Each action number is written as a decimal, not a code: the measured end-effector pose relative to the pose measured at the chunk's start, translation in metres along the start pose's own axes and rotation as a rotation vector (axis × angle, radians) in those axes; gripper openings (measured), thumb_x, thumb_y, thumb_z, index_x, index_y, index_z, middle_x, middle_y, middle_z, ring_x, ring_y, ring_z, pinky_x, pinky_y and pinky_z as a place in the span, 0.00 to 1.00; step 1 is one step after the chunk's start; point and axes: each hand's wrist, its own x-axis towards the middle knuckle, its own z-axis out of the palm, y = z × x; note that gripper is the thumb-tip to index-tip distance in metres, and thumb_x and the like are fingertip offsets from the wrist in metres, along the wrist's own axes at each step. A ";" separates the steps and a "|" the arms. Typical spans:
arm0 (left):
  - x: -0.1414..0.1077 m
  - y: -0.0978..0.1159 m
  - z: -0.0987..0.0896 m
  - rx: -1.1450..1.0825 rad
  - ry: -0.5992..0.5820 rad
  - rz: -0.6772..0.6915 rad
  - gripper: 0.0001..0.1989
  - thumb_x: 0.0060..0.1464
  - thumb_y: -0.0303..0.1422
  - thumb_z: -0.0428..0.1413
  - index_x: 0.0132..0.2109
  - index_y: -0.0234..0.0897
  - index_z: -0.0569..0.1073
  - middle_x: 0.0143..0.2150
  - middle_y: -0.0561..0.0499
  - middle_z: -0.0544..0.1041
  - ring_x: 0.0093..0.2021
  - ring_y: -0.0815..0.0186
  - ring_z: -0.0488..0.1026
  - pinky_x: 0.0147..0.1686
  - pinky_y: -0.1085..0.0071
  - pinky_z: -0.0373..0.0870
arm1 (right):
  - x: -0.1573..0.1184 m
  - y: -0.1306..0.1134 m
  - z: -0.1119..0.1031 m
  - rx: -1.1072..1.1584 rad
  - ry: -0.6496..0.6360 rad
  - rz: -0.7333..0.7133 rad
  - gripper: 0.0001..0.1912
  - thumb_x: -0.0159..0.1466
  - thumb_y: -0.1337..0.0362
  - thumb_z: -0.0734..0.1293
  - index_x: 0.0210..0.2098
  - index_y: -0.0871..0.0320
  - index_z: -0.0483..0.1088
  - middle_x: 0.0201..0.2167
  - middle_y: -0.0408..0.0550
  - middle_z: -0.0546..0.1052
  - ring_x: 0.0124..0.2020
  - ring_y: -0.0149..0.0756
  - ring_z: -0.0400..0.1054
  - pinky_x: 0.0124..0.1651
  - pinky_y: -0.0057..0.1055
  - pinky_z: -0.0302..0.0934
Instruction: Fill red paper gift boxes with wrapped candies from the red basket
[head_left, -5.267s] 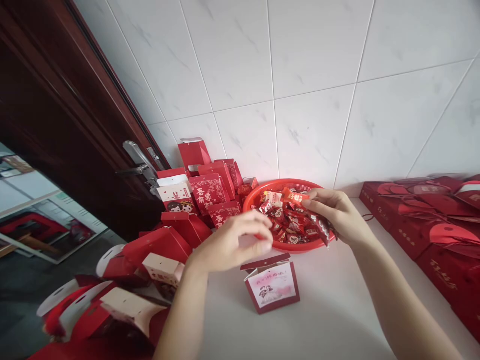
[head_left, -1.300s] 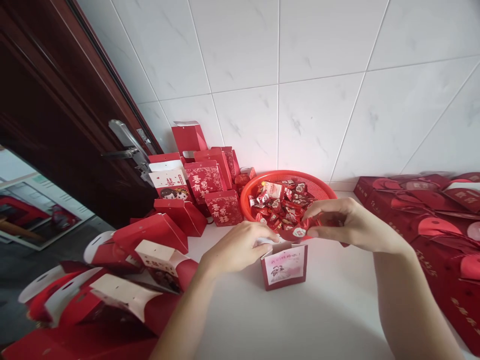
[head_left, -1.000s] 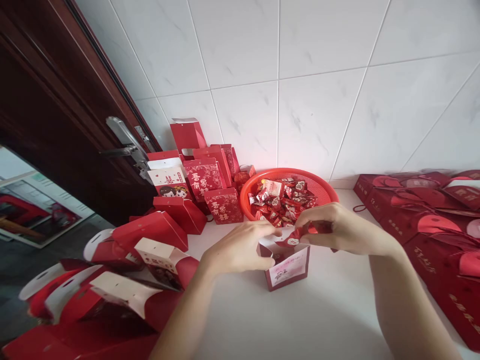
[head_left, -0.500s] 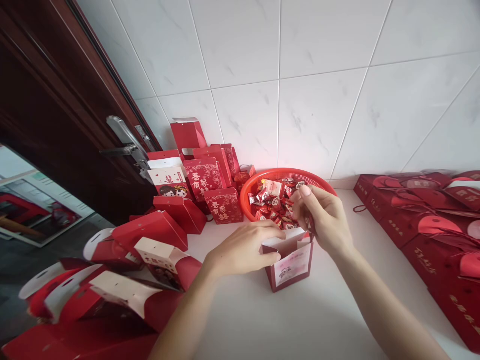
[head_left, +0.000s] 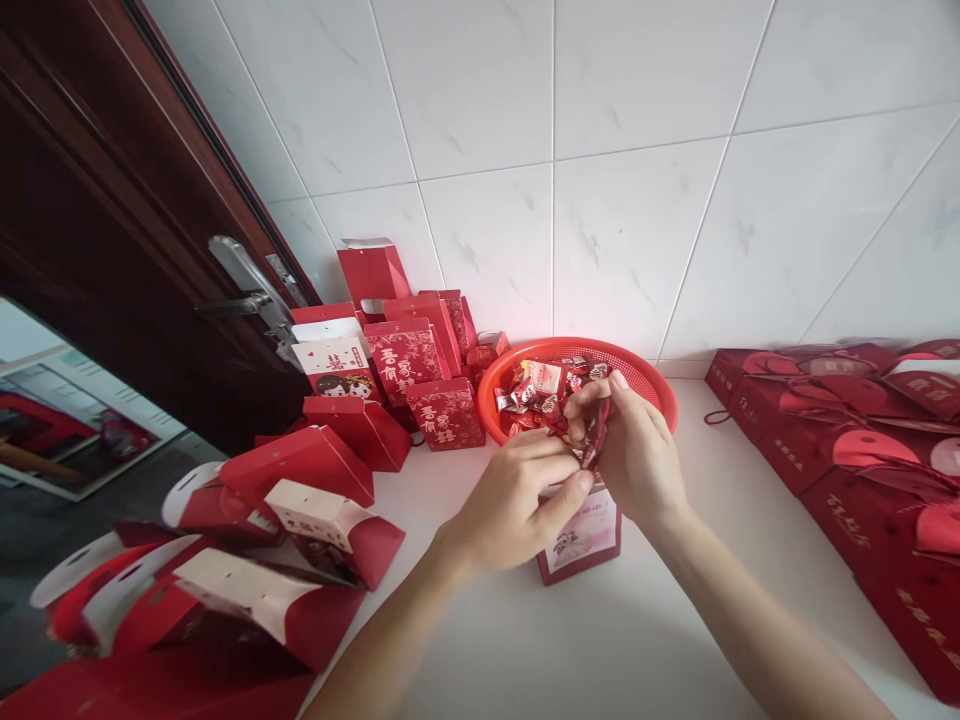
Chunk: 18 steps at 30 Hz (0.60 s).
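Note:
A small red gift box with a pink picture on its front stands open on the white counter. My left hand grips its top edge from the left. My right hand hovers just above the box opening, fingers pinched on a red wrapped candy. Right behind both hands sits a round red basket filled with several red wrapped candies.
Red gift boxes stand stacked against the tiled wall left of the basket. More folded boxes lie tipped at the counter's left edge. Flat red cartons line the right side. A dark wooden door with a metal handle stands at the left.
My right hand released its earlier candies into the box, reached into the basket, and came back over the box with another candy. My left hand closed tighter on the box top.

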 end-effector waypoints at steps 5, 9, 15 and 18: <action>0.001 -0.003 -0.007 -0.138 0.061 -0.099 0.20 0.69 0.34 0.48 0.26 0.37 0.63 0.26 0.54 0.65 0.30 0.68 0.63 0.33 0.70 0.61 | 0.004 -0.006 -0.009 -0.013 -0.087 0.013 0.12 0.65 0.53 0.69 0.36 0.54 0.76 0.36 0.47 0.76 0.34 0.36 0.70 0.35 0.31 0.67; -0.001 -0.003 -0.013 -0.245 0.057 -0.190 0.19 0.69 0.36 0.48 0.29 0.36 0.69 0.26 0.54 0.66 0.30 0.68 0.65 0.31 0.71 0.62 | 0.007 -0.011 -0.019 -0.081 -0.127 0.005 0.08 0.61 0.59 0.74 0.39 0.54 0.77 0.39 0.45 0.78 0.36 0.33 0.71 0.38 0.29 0.67; 0.000 -0.001 -0.014 -0.235 0.118 -0.229 0.17 0.65 0.40 0.55 0.29 0.35 0.72 0.27 0.53 0.70 0.31 0.67 0.68 0.33 0.70 0.66 | 0.007 -0.013 -0.026 -0.114 -0.169 0.001 0.12 0.60 0.59 0.76 0.41 0.54 0.74 0.34 0.44 0.79 0.30 0.32 0.71 0.34 0.29 0.68; 0.000 -0.002 -0.010 -0.266 0.185 -0.261 0.13 0.64 0.41 0.57 0.38 0.36 0.78 0.33 0.50 0.78 0.34 0.63 0.75 0.36 0.67 0.72 | 0.006 -0.014 -0.025 -0.116 -0.191 -0.033 0.10 0.60 0.60 0.76 0.37 0.54 0.74 0.33 0.44 0.79 0.31 0.32 0.72 0.36 0.30 0.69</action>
